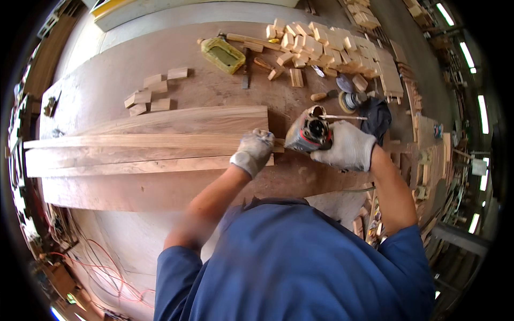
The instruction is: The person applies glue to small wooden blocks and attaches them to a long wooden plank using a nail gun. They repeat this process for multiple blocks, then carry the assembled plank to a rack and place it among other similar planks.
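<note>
White-gloved, the left hand (254, 148) is closed on a long board (160, 140) at centre left; right of centre, a power tool (301, 136) is gripped by the right hand (345, 147).

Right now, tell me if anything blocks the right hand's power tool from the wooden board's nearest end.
Nothing visible does: the power tool in the right hand is close by that end of the wooden board. The left hand holds the board just short of it.
</note>
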Action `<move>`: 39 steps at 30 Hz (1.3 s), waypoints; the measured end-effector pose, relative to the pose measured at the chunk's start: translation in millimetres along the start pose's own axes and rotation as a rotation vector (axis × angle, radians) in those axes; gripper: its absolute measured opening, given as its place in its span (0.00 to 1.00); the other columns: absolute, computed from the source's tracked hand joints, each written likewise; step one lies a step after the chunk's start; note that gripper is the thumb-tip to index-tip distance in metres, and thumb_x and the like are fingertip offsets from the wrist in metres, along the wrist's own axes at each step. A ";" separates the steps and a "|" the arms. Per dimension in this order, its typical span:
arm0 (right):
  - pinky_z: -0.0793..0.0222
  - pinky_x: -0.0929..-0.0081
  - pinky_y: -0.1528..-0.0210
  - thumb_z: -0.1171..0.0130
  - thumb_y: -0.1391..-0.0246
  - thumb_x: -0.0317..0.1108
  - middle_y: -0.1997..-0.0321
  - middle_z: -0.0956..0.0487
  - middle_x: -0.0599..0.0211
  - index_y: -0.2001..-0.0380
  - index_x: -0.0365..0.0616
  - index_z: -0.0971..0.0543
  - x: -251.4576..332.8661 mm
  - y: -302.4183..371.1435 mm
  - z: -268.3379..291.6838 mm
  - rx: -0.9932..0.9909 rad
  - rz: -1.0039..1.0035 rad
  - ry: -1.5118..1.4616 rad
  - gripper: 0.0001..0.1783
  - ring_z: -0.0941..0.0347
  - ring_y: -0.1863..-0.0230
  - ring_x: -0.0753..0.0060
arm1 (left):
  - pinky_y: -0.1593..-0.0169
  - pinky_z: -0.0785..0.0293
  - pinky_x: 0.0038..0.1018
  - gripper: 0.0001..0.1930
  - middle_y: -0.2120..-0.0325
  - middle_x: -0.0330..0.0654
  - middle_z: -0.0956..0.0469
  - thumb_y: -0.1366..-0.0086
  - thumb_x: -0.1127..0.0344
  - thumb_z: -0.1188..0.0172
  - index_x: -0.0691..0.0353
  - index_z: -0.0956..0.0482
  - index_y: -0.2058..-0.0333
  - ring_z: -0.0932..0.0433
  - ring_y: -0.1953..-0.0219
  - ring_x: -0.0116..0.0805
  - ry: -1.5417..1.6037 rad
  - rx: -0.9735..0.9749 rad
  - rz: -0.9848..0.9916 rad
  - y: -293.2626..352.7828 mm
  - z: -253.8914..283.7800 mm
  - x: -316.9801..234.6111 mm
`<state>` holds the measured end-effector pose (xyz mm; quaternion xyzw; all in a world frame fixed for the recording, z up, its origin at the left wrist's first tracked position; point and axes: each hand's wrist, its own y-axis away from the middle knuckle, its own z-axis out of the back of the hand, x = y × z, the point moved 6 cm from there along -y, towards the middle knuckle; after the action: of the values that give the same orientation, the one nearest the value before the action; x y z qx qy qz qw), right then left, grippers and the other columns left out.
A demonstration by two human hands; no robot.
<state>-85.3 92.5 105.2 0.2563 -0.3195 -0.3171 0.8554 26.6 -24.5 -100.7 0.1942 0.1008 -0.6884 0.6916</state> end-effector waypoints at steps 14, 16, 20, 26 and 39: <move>0.22 0.52 0.42 0.31 0.42 0.41 0.46 0.16 0.49 0.31 0.40 0.29 -281.9 8.0 -178.6 -0.441 -0.454 0.316 0.38 0.17 0.44 0.46 | 0.43 0.21 0.44 0.19 0.52 0.49 0.19 0.43 0.65 0.27 0.60 0.19 0.53 0.22 0.45 0.52 -0.204 0.079 -0.066 -12.4 8.1 -5.6; 0.23 0.53 0.38 0.29 0.42 0.41 0.39 0.18 0.49 0.28 0.39 0.32 -285.4 4.6 -187.4 -0.256 -0.531 0.252 0.42 0.19 0.40 0.47 | 0.43 0.21 0.44 0.20 0.53 0.49 0.19 0.43 0.65 0.27 0.60 0.19 0.52 0.22 0.46 0.52 -0.180 0.107 -0.060 -15.7 10.4 -6.1; 0.21 0.54 0.45 0.33 0.42 0.40 0.50 0.15 0.54 0.36 0.41 0.26 -280.7 2.9 -207.5 -0.322 -0.461 0.273 0.32 0.17 0.47 0.51 | 0.45 0.21 0.45 0.20 0.53 0.49 0.19 0.43 0.64 0.27 0.59 0.20 0.52 0.22 0.46 0.52 -0.176 0.116 -0.064 -17.4 13.0 -6.9; 0.21 0.54 0.47 0.34 0.40 0.43 0.55 0.14 0.53 0.50 0.45 0.18 -191.7 -0.5 -153.4 -0.668 -0.140 -0.117 0.18 0.16 0.52 0.47 | 0.43 0.23 0.44 0.20 0.51 0.49 0.19 0.41 0.62 0.29 0.60 0.20 0.51 0.22 0.46 0.51 -0.140 0.086 -0.068 -9.8 20.7 -11.6; 0.22 0.63 0.56 0.32 0.36 0.40 0.65 0.13 0.52 0.60 0.42 0.12 -110.2 -102.6 -192.9 -0.552 -0.125 -0.972 0.12 0.17 0.65 0.59 | 0.46 0.19 0.46 0.22 0.53 0.46 0.18 0.43 0.63 0.26 0.57 0.18 0.49 0.22 0.46 0.52 -0.111 0.045 0.016 -4.2 13.9 -3.9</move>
<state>-52.9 147.4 -131.1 -0.1339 -0.5663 -0.5208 0.6246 20.5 -26.5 -87.1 0.1719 0.0453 -0.6946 0.6970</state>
